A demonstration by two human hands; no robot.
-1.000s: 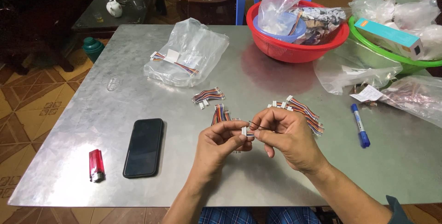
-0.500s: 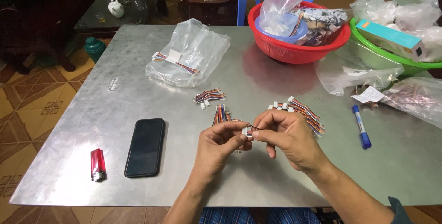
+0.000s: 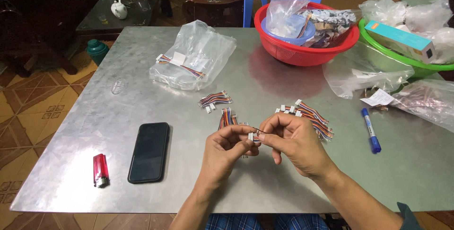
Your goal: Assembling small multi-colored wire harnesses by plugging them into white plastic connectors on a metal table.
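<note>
Your left hand [image 3: 226, 147] and right hand [image 3: 295, 142] meet over the metal surface [image 3: 265, 83], fingers of both pinched narrow on one small white connector [image 3: 251, 137] with a thin dark wire; exact grip partly hidden. Progress, judged: several coloured wire bundles [image 3: 312, 116] lie just behind your hands, a smaller bundle [image 3: 215, 99] farther back; whether those are finished, you cannot tell. A clear bag [image 3: 194, 57] still holds stock. Also present: black phone [image 3: 149, 152], red lighter [image 3: 100, 169], blue marker [image 3: 370, 129], red basket [image 3: 302, 52]. Tiled floor at left.
</note>
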